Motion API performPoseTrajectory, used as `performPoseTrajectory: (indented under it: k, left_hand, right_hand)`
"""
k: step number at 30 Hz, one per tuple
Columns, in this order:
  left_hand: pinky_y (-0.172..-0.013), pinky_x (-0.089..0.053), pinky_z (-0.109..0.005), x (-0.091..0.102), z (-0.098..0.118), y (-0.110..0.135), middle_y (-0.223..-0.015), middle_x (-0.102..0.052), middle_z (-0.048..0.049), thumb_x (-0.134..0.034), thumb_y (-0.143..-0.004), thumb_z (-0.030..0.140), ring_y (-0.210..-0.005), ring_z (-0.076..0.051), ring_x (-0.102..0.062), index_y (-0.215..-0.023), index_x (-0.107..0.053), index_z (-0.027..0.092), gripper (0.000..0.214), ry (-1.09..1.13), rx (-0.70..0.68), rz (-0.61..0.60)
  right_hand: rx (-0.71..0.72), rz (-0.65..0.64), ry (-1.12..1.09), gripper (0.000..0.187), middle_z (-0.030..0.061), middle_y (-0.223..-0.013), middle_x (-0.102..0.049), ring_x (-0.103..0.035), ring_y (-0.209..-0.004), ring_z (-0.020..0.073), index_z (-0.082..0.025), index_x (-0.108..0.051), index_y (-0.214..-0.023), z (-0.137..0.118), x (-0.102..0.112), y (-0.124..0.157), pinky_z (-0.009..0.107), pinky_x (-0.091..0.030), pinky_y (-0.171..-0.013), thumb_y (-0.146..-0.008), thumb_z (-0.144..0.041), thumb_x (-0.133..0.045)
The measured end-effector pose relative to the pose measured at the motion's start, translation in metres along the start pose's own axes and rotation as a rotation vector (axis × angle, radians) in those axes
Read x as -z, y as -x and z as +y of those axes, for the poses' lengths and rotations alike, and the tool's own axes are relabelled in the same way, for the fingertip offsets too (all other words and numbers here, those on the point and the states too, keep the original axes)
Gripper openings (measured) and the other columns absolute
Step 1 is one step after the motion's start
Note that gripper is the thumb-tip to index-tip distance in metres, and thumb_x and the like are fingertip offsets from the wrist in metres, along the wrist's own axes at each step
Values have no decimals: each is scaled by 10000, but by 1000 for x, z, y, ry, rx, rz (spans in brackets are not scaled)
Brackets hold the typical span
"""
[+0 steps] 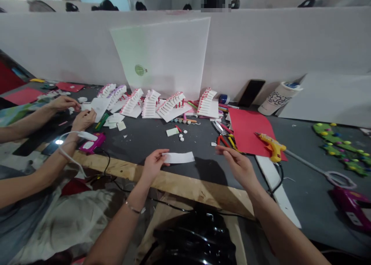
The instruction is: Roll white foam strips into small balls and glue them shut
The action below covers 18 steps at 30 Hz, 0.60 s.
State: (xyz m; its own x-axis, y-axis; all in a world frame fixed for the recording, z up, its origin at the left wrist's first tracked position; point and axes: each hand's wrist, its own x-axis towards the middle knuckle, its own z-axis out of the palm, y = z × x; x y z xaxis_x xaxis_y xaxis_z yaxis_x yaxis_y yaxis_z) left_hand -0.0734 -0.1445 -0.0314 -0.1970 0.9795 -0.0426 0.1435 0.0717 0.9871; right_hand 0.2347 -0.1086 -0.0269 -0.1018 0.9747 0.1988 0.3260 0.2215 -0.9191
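Note:
Between the thumb and fingers of my left hand [155, 162] is the end of a white paper strip [181, 157], which extends to the right above the dark table. My right hand [237, 164] is raised over the table, well apart from the strip, its fingers drawn together. At its fingertips shows a small white piece [213, 144], apparently pinched; its kind is too small to make out. Small white round pieces [182, 139] and a pale green-white rectangle [172, 132] lie beyond my hands.
White paper stair models [150, 104] line the back. Right of me are pliers [223, 140], red paper [249, 129], a yellow glue gun [274, 147], a cup [278, 99] and a phone [251, 92]. A co-worker's hands [84, 120] handle white paper at left.

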Motion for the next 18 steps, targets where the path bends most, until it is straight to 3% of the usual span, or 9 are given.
performPoseTrajectory:
  k: [2,4,6,8,10,15,18]
  left_hand:
    - [-591,-569,-273,-21,8,-5,-812,-710,-33,-608,-828,361,-583,-133,-652,-1015,-691,165,284,-30,-18,-153]
    - [-663,-568,-309,-41,17,-13,-827,-722,-43,-570,-863,286,-647,-155,-671,-990,-710,176,218,-176,-83,-270]
    - [-858,-531,-378,-58,27,-23,-962,-732,-67,-599,-846,212,-905,-209,-677,-901,-737,193,150,-402,-247,-215]
    - [-1012,-422,-463,-71,37,-33,-1118,-705,-72,-635,-838,217,-1112,-259,-604,-858,-749,208,117,-570,-384,-104]
    - [-1016,-406,-447,-80,46,-41,-1075,-719,-57,-576,-893,257,-1072,-235,-621,-877,-746,212,176,-590,-436,-96]
    - [-801,-494,-296,-94,56,-61,-879,-751,-55,-454,-949,385,-824,-180,-673,-923,-728,164,353,-394,-325,-365]
    - [-751,-492,-264,-98,55,-72,-874,-750,-54,-486,-925,394,-794,-171,-667,-975,-720,149,343,-305,-218,-428]
  right_hand:
    - [-216,-128,-481,487,113,-1123,-722,-702,-947,235,-244,-590,-1259,-13,-5,-8,391,-542,-786,-929,-564,-428]
    - [-395,-227,-792,527,113,-1046,-745,-719,-845,209,-234,-568,-1276,-23,-11,-17,314,-540,-636,-943,-589,-366]
    - [-501,-277,-949,553,108,-933,-762,-716,-717,187,-213,-568,-1271,-27,-16,-24,252,-482,-495,-959,-589,-310]
    - [-547,-305,-1014,583,99,-843,-764,-696,-611,177,-197,-555,-1288,-26,-18,-30,222,-407,-401,-961,-596,-284]
    - [-564,-339,-1028,614,94,-804,-761,-683,-567,179,-194,-528,-1324,-22,-20,-33,212,-364,-363,-951,-618,-289]
    - [-516,-315,-989,674,114,-863,-762,-702,-645,197,-198,-447,-1407,-11,-22,-33,209,-383,-369,-922,-652,-335]
    - [-478,-295,-994,716,106,-846,-756,-686,-634,189,-201,-429,-1425,-11,-21,-32,200,-381,-359,-890,-677,-394]
